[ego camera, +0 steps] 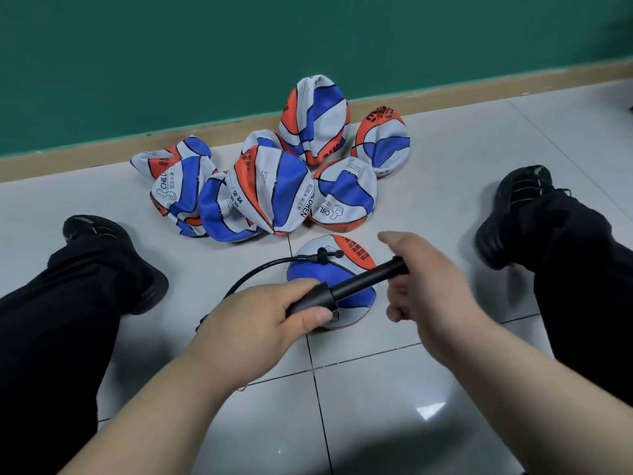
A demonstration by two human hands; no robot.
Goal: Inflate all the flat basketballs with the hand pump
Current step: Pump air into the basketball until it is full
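Nearest to you, your left hand [260, 320] is wrapped round the thick end of the black plastic hand pump [346, 286], fingers curled under it and the thumb lying along its near side. Your right hand [424, 286] is closed round the handle at the other end, with one digit sticking up loose above the grip. Between your two hands the pump slants from lower left to upper right, showing as a thinner black tube.

A thin black rubber hose [246, 279] comes out from behind your left hand, loops to the left and arcs back to a small black connector [325, 255]. The connector sits on top of the blue, white and orange basketball [356, 255]. That ball lies on the floor just beyond the pump and partly under it, between your hands. How full it is cannot be told.

Your legs in black trousers stretch out on either side, with the left black shoe [102, 234] and the right black shoe [513, 207] well apart. Everything rests on glossy white floor tiles [376, 406].

Beyond the ball being pumped, several crumpled flat basketballs [274, 190] in the same colours lie heaped together, touching and overlapping. The tallest leans near the tan skirting board [85, 156], below the dark green wall [205, 63].
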